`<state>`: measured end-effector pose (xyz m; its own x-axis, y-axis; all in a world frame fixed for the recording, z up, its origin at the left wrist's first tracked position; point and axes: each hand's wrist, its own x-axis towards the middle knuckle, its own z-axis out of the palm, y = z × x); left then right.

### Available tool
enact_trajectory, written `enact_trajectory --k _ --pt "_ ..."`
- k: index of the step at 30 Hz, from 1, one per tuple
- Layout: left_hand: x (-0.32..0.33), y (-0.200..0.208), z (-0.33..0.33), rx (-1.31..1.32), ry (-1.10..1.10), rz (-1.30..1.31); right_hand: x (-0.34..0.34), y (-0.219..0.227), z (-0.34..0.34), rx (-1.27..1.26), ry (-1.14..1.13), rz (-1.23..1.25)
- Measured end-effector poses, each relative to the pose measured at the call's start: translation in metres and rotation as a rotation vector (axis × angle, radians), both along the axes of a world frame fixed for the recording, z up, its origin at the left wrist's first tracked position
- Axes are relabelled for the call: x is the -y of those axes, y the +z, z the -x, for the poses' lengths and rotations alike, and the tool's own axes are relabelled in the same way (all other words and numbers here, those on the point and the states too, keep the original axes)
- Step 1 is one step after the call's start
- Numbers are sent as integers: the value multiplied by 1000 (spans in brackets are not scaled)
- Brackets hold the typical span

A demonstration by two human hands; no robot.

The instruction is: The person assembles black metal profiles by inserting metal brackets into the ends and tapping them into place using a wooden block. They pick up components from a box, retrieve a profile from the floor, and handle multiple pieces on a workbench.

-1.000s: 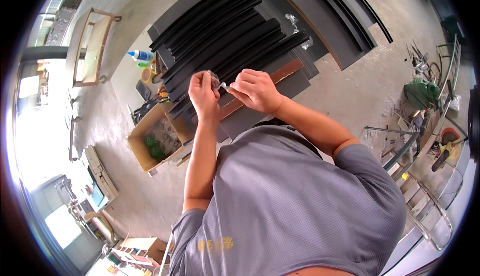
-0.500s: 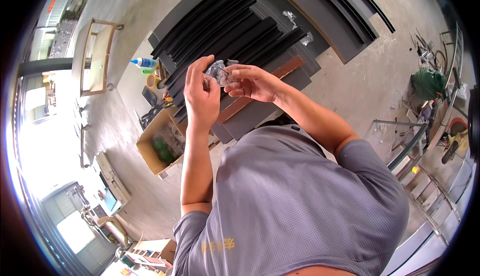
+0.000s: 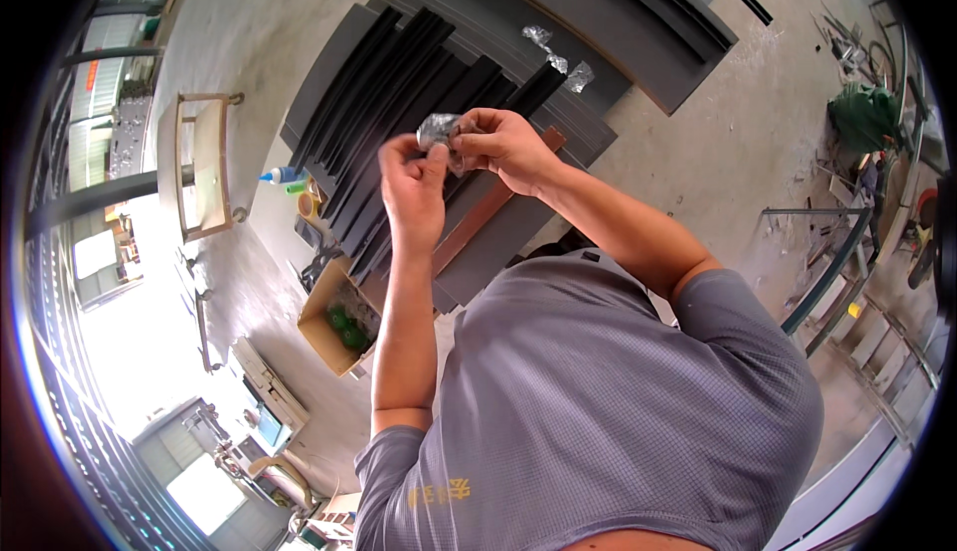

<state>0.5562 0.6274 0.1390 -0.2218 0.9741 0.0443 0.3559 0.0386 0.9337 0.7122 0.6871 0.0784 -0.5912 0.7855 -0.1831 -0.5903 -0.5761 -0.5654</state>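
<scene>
A small crumpled clear plastic bag [image 3: 437,130] is held up in front of me, between both hands. My left hand [image 3: 414,192] is closed at its lower left side, its fingers curled and slightly smeared by motion. My right hand [image 3: 510,155] pinches the bag's right side with thumb and fingers. What the bag contains is too small to make out. Beneath the hands lie long black strips [image 3: 374,97] side by side on a stack of dark grey panels [image 3: 324,77]. A reddish-brown strip [image 3: 471,230] crosses the panels nearer to me.
Crumpled plastic bags [image 3: 558,63] lie on the panels farther off. To the left are a blue-capped bottle [image 3: 283,174], a tape roll [image 3: 306,204] and a cardboard box [image 3: 321,324] with green items. A wheeled cart [image 3: 183,167] stands far left; a green bundle [image 3: 863,117] sits at right.
My right hand has closed in on the bag, and my left fingers have curled down to it from a raised, wider pose. The whole view has shifted slightly.
</scene>
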Motion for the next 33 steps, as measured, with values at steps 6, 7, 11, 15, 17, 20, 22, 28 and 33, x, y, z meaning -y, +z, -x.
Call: enact_trajectory --k 6,7,11,15,17,20,22,28,33 --pt "-20 13 -23 -50 -181 233 -26 -7 -47 87 184 44" --pt "-23 13 -24 -38 -201 231 -34 -16 -55 99 275 -6" --pt "-38 10 -36 14 -267 223 -51 -11 -87 91 490 -44" --pt "-56 4 -56 89 -267 175 -56 -22 -98 40 237 74" --pt "-66 -2 -65 149 -272 159 -56 -31 -104 1 63 205" --pt "-90 -17 -78 274 -252 249 -53 -38 -117 42 -169 283" --pt "-115 -32 -80 362 -186 403 -54 -49 -131 82 -209 260" --pt "-163 -65 -77 398 9 562 -36 -60 -159 127 -148 237" --pt "-100 -32 -101 187 -307 431 -14 -45 -164 99 -80 230"
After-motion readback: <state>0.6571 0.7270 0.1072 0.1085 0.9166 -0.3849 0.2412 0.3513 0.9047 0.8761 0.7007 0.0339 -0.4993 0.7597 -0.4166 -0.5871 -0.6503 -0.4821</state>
